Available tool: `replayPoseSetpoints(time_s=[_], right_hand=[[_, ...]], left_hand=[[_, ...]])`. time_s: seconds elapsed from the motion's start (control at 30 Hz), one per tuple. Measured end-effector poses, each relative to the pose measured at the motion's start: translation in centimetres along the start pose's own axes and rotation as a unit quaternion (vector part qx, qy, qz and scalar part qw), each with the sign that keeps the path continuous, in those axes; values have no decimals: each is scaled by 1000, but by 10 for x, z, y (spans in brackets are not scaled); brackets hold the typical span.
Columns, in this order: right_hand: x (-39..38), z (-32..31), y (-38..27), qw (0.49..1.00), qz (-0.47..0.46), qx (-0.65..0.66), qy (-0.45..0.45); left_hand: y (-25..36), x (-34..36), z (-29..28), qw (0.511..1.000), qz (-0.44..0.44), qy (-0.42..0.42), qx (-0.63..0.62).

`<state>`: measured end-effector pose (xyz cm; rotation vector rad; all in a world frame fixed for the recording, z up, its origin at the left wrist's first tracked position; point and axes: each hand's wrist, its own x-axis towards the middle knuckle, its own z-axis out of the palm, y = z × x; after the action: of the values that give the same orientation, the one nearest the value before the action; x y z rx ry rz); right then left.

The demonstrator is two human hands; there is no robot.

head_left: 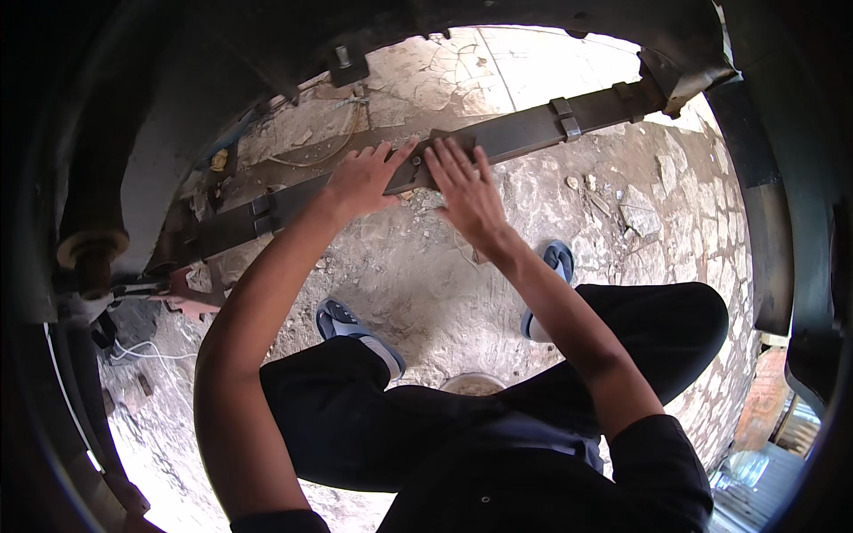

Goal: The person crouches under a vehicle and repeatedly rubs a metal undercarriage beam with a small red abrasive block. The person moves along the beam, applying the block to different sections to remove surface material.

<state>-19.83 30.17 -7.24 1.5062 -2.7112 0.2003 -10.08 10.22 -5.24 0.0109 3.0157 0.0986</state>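
A long dark leaf spring (524,133) runs slantwise across the view beneath a vehicle, its right end farther from me. Metal clips (565,120) wrap around it. At its middle lies a small dark plate (464,139), and a bolt head (416,161) shows between my hands. My left hand (360,182) rests on the spring left of the bolt, its index finger stretched and its thumb apart on the near side. My right hand (466,195) lies with outstretched fingers against the plate and spring. What is under the palms is hidden.
Dark vehicle bodywork (204,53) arches overhead, with a bracket and bolt (345,64) hanging down. A thick dark part (755,213) stands at the right. Loose stones (638,211) lie on the rough ground. A hose (324,160) lies beyond the spring, a white cable (151,348) at the left.
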Motion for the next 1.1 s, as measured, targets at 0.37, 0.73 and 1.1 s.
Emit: replayPoseSetpoints(time_s=[0.37,0.73,1.1], right_hand=[[-5,-6,26,990,0,-139,-5],[11,-26,40,968,-18,11,250],[-5,-11,61,990,-110,-78,36]], left_hand=[[5,6,-4,999,-13,-36,19],[10,10,-3,998,-24,-37,43],[12,4,-5,997,-24,-38,56]])
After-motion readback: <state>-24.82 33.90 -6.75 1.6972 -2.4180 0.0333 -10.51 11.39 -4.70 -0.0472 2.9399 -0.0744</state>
